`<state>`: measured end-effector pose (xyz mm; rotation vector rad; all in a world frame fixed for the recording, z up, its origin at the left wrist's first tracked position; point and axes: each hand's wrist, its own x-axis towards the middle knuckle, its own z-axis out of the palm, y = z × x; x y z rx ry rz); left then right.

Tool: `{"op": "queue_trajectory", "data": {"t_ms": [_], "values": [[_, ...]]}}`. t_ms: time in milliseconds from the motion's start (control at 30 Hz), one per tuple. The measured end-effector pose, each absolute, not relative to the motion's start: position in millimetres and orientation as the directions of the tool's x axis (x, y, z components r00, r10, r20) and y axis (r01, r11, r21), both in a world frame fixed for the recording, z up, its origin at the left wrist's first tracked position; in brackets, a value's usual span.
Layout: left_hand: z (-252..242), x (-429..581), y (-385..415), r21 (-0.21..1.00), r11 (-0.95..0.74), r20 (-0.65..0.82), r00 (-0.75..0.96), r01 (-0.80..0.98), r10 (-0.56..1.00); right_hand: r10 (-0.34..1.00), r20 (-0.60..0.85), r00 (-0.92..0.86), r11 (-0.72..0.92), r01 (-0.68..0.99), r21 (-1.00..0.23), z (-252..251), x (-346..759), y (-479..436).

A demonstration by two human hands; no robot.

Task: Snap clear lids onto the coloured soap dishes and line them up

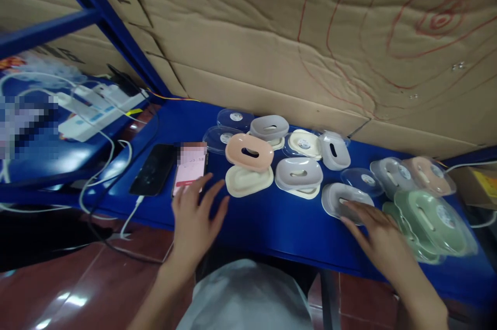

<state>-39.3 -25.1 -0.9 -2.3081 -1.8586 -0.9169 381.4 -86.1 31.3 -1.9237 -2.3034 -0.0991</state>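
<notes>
My left hand (196,213) is open, fingers spread, over the blue table's (272,226) front edge, its fingertips at a lit phone (190,167). My right hand (378,234) lies flat and open, fingers touching a grey oval soap-dish piece (341,198). Between the hands sit a pink oval lid (249,151) stacked on a cream tray (248,181) and a grey lid on a cream base (298,175). Farther back lie another grey lid (269,127), a cream piece (305,143) and clear covers (235,119).
A dark phone (153,169) with a white cable lies left of the lit one. A white power strip (93,107) and cables sit at far left. Green dishes under clear lids (430,221) and a pink covered one (429,174) crowd the right. A cardboard wall (310,35) stands behind.
</notes>
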Motion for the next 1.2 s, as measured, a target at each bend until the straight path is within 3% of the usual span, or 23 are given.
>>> {"op": "queue_trajectory", "data": {"t_ms": [133,300,467,633,833,1000,1200], "values": [[-4,-73,-12,0.363,0.033,0.336,-0.164,0.931,0.927,0.969,0.199,-0.148,0.158,0.987,-0.034,4,386,-95],[-6,-78,1,0.314,0.197,0.254,-0.282,0.929,0.925,0.95,0.254,-0.183,0.212,0.973,-0.094,-5,383,-89],[-1,-73,2,0.309,0.222,0.26,-0.306,0.925,0.916,0.953,0.24,-0.182,0.217,0.968,-0.129,-3,374,-91],[-2,-76,-14,0.225,0.204,0.278,-0.264,0.953,0.924,0.948,0.26,-0.183,0.226,0.963,-0.146,-8,374,-93],[-5,-77,-20,0.26,0.193,0.303,-0.27,0.946,0.914,0.911,0.39,-0.131,0.211,0.962,-0.171,-10,369,-99],[-8,-71,-14,0.285,0.212,0.284,-0.294,0.935,0.913,0.849,0.529,-0.006,0.154,0.959,-0.237,17,367,-100],[-10,-70,-10,0.28,0.228,0.266,-0.303,0.932,0.915,0.84,0.48,-0.254,0.33,0.941,-0.08,59,353,-19]]}}
